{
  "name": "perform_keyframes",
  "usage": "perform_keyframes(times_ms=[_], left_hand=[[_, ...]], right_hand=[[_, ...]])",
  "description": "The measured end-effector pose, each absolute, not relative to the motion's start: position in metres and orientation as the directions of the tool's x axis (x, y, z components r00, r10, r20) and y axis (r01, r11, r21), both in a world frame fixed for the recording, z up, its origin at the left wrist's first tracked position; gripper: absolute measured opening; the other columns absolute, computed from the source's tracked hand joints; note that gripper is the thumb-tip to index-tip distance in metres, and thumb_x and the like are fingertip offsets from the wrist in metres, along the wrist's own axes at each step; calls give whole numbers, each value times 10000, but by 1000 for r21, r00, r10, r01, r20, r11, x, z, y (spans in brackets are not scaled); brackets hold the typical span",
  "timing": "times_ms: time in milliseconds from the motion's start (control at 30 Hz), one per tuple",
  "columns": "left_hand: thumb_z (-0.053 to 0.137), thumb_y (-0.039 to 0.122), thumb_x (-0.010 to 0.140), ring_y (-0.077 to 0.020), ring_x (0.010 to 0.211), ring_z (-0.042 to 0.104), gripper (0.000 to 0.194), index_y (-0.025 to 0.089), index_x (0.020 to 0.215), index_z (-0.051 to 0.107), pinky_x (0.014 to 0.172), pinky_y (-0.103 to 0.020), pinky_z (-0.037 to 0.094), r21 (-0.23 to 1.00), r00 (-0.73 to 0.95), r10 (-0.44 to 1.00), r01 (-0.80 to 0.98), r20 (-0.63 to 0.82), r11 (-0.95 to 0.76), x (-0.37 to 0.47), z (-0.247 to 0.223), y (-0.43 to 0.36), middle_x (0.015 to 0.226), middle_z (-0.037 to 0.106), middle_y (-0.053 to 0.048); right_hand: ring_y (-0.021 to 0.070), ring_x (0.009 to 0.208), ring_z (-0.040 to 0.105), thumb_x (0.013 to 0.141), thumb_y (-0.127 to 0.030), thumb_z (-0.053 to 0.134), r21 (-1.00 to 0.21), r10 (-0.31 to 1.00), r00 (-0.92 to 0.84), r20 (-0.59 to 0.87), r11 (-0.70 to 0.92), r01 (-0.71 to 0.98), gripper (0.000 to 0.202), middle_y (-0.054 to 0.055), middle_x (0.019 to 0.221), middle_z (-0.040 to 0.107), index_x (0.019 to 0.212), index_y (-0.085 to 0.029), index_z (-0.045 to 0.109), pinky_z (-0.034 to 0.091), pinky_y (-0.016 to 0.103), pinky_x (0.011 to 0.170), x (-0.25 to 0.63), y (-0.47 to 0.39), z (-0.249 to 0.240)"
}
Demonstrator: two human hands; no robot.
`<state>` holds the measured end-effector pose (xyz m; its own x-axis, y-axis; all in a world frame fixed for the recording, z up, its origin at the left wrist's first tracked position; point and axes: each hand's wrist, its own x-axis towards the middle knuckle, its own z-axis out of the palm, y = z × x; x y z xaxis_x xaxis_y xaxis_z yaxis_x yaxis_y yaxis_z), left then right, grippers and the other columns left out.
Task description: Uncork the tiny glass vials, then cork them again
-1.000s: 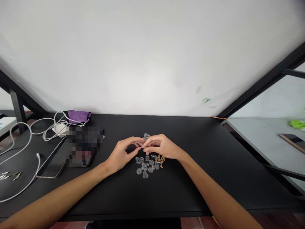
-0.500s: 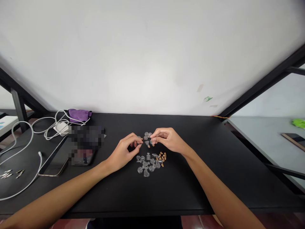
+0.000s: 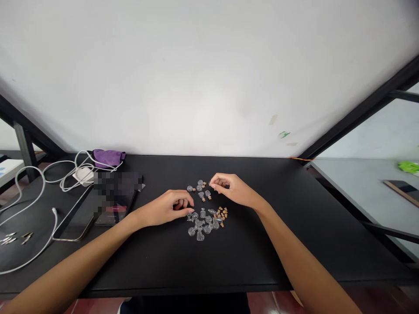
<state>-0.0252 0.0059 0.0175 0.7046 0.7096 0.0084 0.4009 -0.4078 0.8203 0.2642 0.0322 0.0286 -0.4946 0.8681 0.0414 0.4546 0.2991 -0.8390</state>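
Observation:
Several small clear glass bottles (image 3: 200,223) lie in a loose cluster on the black table, with a pile of tiny corks (image 3: 224,212) at their right. Farther back rest several corked bottles (image 3: 201,196). My left hand (image 3: 175,206) is at the left edge of the cluster, thumb and fingers apart, holding nothing. Behind and to the right, my right hand (image 3: 227,187) pinches a small clear bottle (image 3: 210,183), mostly covered by its fingertips.
On the left are a phone (image 3: 73,222), a partly pixelated dark device (image 3: 113,216), a looped white cable (image 3: 54,218), a purple cloth item (image 3: 107,158) and small metal pieces (image 3: 27,237). A white wall (image 3: 203,78) stands behind the table.
My left hand has moved down and left toward the uncorked bottles, and its fingers have opened. My right hand has shifted slightly right, uncovering the corked bottles.

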Motion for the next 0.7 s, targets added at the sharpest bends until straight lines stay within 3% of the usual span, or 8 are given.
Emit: perform_keyframes(times_ms=[100,333,700], left_hand=[[682,389,969,-120,720,487,220,205,1084,713,657,-241,411,819,742,670,397,-21,-414,-30,22,8,868,580,-1],[630,158,913,-132,811,536,244,212,1135,717,707,-240,439,827,797,602,376,-58,-419,-35,27,9,967,591,-23],[665,209,914,-141,800,532,136,201,1040,716,694,-250,436,810,790,612,372,-20,-453,-32,23,8,953,606,-31]], right_hand=[[166,736,569,996,-417,597,-830,869,-494,14,286,479,192,-2,811,627,991,-231,645,466,319,696,265,32,29],[156,709,532,971,-399,611,-804,855,-519,-8,303,512,178,-9,786,603,953,-222,605,432,307,662,264,33,25],[159,715,526,961,-395,627,-801,856,-518,-6,306,515,169,-8,800,609,982,-230,598,417,309,652,262,31,28]])
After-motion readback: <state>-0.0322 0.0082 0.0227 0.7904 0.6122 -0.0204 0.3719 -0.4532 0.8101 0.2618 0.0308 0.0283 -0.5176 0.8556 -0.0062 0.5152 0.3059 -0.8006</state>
